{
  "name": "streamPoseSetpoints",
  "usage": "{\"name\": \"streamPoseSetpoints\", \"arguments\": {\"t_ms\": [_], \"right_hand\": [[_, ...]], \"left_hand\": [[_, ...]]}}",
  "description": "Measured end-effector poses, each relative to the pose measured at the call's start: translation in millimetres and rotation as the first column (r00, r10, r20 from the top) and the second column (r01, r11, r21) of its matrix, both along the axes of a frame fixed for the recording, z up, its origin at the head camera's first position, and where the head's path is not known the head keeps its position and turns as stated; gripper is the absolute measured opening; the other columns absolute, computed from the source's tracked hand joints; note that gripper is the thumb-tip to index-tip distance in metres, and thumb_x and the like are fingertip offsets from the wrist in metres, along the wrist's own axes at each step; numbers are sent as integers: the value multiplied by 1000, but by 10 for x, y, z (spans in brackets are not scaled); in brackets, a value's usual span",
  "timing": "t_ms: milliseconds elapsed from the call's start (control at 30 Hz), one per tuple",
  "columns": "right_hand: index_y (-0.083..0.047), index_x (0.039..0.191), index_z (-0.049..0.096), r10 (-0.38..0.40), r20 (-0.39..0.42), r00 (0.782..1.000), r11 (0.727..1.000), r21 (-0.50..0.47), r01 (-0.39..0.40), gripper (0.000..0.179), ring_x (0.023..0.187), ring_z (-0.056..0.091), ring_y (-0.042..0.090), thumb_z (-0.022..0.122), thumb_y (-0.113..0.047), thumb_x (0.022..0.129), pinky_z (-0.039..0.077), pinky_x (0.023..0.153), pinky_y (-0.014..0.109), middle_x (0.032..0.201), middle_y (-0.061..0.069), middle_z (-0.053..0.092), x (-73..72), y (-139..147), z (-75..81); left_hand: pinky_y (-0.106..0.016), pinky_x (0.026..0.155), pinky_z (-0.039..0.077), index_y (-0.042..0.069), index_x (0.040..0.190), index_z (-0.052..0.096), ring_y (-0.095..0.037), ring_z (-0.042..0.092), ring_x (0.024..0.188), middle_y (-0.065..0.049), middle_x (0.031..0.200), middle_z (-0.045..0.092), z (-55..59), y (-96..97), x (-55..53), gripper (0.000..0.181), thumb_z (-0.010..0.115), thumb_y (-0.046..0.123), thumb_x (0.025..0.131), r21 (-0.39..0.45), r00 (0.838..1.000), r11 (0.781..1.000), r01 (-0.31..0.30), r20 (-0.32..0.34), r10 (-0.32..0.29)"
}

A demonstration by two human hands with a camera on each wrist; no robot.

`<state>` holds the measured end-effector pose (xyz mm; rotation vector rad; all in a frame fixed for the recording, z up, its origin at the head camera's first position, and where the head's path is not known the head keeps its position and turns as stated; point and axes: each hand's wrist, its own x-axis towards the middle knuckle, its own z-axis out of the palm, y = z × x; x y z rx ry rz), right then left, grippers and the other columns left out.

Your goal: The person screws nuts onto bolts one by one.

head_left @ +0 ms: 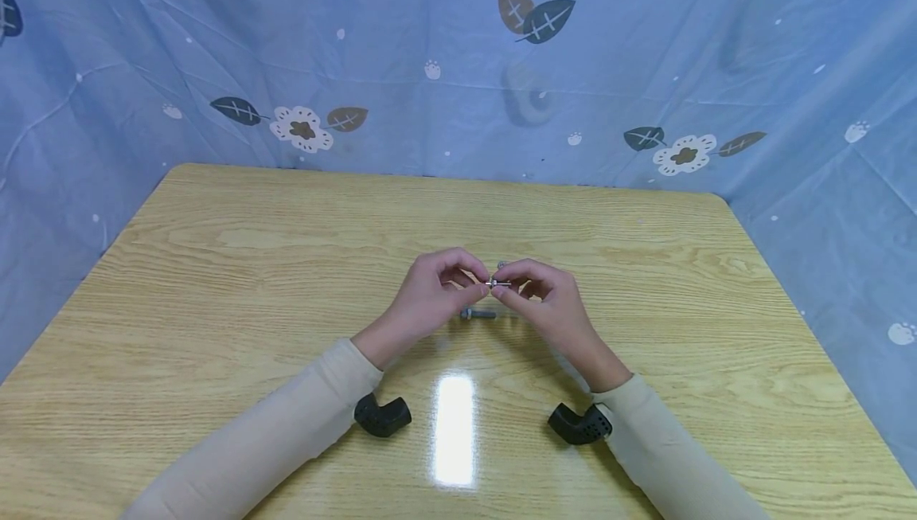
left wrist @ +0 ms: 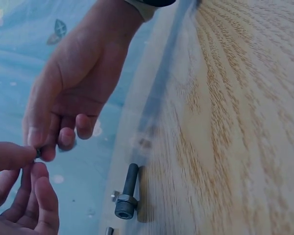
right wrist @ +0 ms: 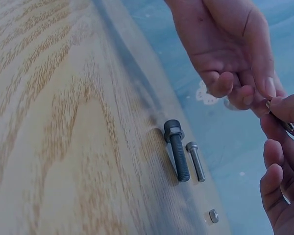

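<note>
Over the middle of the table, my left hand (head_left: 428, 293) and right hand (head_left: 550, 303) meet fingertip to fingertip. They hold a small silver bolt (head_left: 504, 283) with a nut on its shank. My left thumb and forefinger pinch its left end. The right thumb and forefinger grip it around the nut, and the threaded tip (right wrist: 290, 127) pokes out between them. Fingers cover much of the bolt. Below the hands lies a larger dark socket-head bolt (right wrist: 177, 152) with a nut against its head. Beside that is a thinner silver bolt (right wrist: 196, 161).
A loose nut (right wrist: 213, 216) lies on the wooden table (head_left: 251, 281), farther back than the bolts. Black curved mounts (head_left: 383, 416) sit at both wrists. A blue patterned curtain (head_left: 430, 106) hangs behind the table and along its sides.
</note>
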<state>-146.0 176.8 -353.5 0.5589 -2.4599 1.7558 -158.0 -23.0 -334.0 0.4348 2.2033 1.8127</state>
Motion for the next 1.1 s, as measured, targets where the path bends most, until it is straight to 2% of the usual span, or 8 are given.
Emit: {"name": "streamPoseSetpoints", "arguments": {"t_ms": [133, 200, 267, 400, 500, 767, 900, 1100], "right_hand": [[-11, 101, 71, -1, -1, 1000, 1000, -2, 1, 13, 82, 60, 10, 69, -8, 89, 50, 67, 26, 100, 9, 70, -1, -5, -2], [-10, 101, 71, -4, -1, 1000, 1000, -4, 4, 12, 81, 61, 10, 69, -8, 89, 50, 67, 26, 100, 9, 70, 0, -7, -1], [-11, 100, 71, -6, 1, 1000, 1000, -2, 6, 12, 80, 62, 10, 69, -8, 89, 50, 67, 26, 100, 9, 70, 1, -8, -2], [-11, 101, 71, -3, 0, 1000, 1000, -1, 3, 12, 78, 63, 11, 69, -9, 89, 50, 67, 26, 100, 9, 70, 1, -8, -7], [-11, 101, 71, -1, 0, 1000, 1000, -2, 1, 12, 77, 62, 11, 69, -9, 89, 50, 66, 26, 100, 9, 70, 1, -6, -10], [-11, 101, 71, 1, 3, 1000, 1000, -5, -1, 13, 79, 61, 11, 69, -9, 89, 50, 67, 26, 101, 8, 70, -1, 1, -24], [-11, 101, 71, -4, -3, 1000, 1000, -2, 4, 12, 79, 61, 10, 69, -8, 89, 50, 67, 25, 101, 9, 70, 1, 6, -27], [-11, 101, 71, -3, 2, 1000, 1000, -3, 3, 13, 79, 63, 10, 69, -9, 89, 50, 68, 25, 102, 8, 70, 5, 11, -29]], "left_hand": [[-33, 69, 53, 19, 98, 68, -18, 64, 87, 2, 106, 64, -12, 5, -3, 12, 71, 13, 88, -2, 1000, 1000, 10, -6, -10], [-34, 67, 52, 18, 100, 68, -23, 64, 85, 1, 106, 64, -15, 7, -5, 11, 69, 15, 90, -2, 1000, 1000, 11, 6, -11], [-34, 64, 51, 18, 101, 67, -29, 64, 82, -5, 104, 65, -14, 8, -4, 9, 66, 19, 92, -10, 1000, 1000, 6, 29, -6], [-42, 66, 53, 13, 102, 67, -38, 64, 80, -12, 98, 66, -22, 9, -7, 11, 61, 20, 96, -6, 999, 1000, 1, 50, -1], [-49, 70, 54, 12, 100, 67, -37, 65, 80, -10, 97, 66, -28, 10, -5, 9, 63, 17, 95, 6, 999, 1000, 3, 38, -4], [-38, 70, 54, 17, 99, 68, -27, 66, 86, -2, 105, 65, -12, 9, 14, 9, 66, 12, 91, 16, 1000, 1000, 14, 3, -14], [-44, 69, 54, 15, 100, 68, -32, 65, 83, -7, 102, 65, -17, 12, 13, 8, 63, 16, 94, 6, 1000, 1000, 5, 4, -5], [-42, 66, 54, 10, 99, 68, -35, 64, 75, -9, 92, 67, -42, 32, 3, 12, 60, 19, 97, -11, 1000, 1000, -14, 25, 14]]}}
